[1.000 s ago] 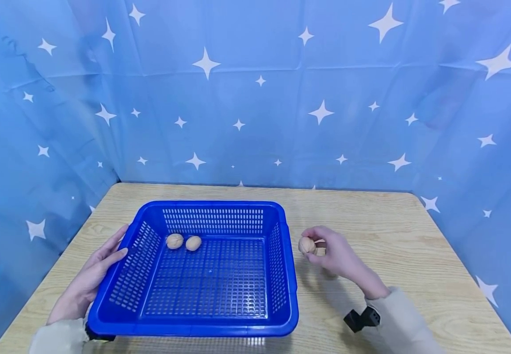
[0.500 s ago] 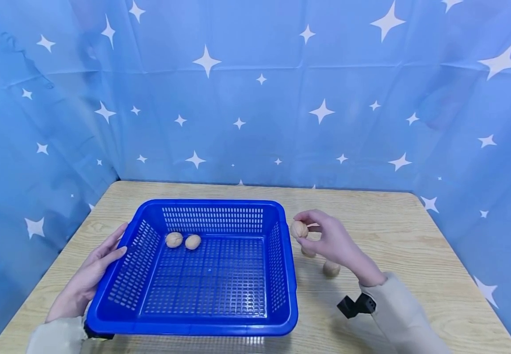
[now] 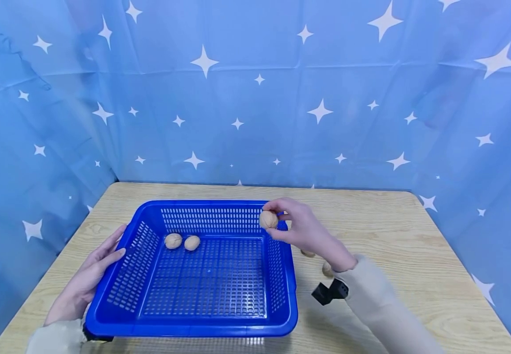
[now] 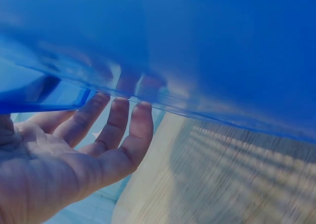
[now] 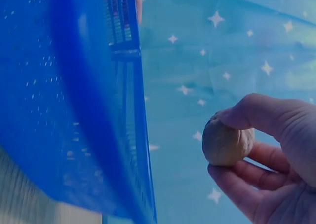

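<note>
My left hand (image 3: 83, 280) grips the left side of a blue plastic basket (image 3: 193, 328), its thumb on the rim. In the left wrist view the fingertips (image 4: 142, 110) press against the basket's outer surface. Between thumb and fingers, my right hand (image 3: 301, 228) pinches a walnut (image 3: 268, 220) over the basket's back right corner. The right wrist view has this walnut (image 5: 227, 141) beside the basket's rim (image 5: 94, 100). Two other walnuts, one at the left (image 3: 173, 241) and a smaller one (image 3: 192, 243), lie inside near the back left.
On the wooden table (image 3: 392, 236), right of the basket, one walnut (image 3: 327, 269) is partly covered by the right forearm. Another walnut (image 3: 308, 253) shows only slightly beneath the right hand. A blue curtain with white stars (image 3: 255, 98) surrounds the table's back and sides.
My right hand has carried the walnut up and left, from beside the basket to over its right rim. Walnuts on the table came into view behind it. The left hand and basket stay put.
</note>
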`<state>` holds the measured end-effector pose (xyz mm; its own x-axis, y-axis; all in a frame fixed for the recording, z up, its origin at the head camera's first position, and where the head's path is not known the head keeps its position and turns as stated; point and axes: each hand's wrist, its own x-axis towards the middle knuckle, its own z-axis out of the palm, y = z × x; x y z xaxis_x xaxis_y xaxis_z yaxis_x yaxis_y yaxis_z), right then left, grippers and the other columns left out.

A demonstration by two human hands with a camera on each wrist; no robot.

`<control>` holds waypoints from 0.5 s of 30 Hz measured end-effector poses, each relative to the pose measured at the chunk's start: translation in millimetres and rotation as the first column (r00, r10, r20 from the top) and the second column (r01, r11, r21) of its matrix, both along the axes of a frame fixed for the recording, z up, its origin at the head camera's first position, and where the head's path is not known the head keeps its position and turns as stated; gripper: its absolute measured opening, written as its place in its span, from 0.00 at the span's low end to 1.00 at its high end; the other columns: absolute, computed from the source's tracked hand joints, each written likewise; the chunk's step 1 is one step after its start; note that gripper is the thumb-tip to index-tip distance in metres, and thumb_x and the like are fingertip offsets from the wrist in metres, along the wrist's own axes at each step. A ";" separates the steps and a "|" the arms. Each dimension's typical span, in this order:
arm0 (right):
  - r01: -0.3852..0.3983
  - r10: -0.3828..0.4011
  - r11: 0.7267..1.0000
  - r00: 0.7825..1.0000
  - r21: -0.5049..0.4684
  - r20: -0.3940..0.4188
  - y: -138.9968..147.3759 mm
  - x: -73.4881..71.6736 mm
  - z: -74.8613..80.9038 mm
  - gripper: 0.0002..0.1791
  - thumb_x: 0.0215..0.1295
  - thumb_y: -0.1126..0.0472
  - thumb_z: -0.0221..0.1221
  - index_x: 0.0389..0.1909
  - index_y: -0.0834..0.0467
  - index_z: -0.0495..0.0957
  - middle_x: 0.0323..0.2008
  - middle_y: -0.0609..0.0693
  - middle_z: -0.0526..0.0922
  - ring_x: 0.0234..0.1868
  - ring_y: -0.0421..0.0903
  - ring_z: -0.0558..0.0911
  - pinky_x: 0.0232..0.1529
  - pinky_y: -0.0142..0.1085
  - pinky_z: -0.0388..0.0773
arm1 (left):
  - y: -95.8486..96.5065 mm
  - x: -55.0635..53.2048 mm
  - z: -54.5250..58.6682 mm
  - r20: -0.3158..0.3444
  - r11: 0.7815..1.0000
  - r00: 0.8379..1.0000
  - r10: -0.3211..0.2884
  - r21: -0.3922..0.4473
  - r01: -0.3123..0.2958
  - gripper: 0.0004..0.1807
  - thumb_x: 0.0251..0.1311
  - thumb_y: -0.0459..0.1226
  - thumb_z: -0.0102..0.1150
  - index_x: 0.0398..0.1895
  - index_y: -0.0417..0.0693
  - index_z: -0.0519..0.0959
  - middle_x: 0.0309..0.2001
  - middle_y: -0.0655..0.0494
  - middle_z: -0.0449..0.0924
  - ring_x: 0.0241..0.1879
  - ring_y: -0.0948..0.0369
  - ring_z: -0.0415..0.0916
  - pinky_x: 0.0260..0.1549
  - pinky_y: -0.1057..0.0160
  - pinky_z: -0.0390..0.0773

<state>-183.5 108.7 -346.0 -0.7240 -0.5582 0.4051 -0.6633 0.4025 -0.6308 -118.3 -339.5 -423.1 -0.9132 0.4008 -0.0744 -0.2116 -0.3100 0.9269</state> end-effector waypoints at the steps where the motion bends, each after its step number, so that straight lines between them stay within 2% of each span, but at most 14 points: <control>1: -0.020 0.020 1.000 1.000 -0.004 0.010 -4.4 -0.7 1.0 0.19 0.51 0.73 0.64 0.46 0.64 0.75 0.43 0.55 0.79 0.43 0.48 0.79 0.42 0.37 0.80 | -0.1 -0.1 -0.2 -0.003 1.000 1.000 -0.004 0.010 0.004 0.33 0.74 0.32 0.30 0.74 0.63 0.32 0.57 0.64 0.73 0.49 0.55 0.77 0.42 0.52 0.79; 7: -0.103 0.102 0.995 0.993 0.008 0.066 -31.3 -4.3 4.7 0.18 0.53 0.71 0.64 0.47 0.62 0.75 0.43 0.51 0.79 0.44 0.45 0.78 0.45 0.33 0.78 | -1.0 -0.5 -1.5 -0.008 0.999 1.000 0.003 0.034 -0.003 0.33 0.74 0.32 0.30 0.75 0.64 0.34 0.56 0.63 0.74 0.48 0.55 0.78 0.41 0.52 0.80; 15: -0.141 0.134 0.985 0.988 0.103 0.070 -61.5 -9.1 3.6 0.18 0.54 0.69 0.63 0.47 0.61 0.75 0.44 0.51 0.78 0.44 0.43 0.77 0.45 0.30 0.77 | -0.7 -1.0 -2.3 -0.008 1.000 1.000 0.001 0.024 -0.001 0.34 0.74 0.32 0.30 0.74 0.62 0.32 0.56 0.63 0.74 0.48 0.55 0.78 0.41 0.52 0.80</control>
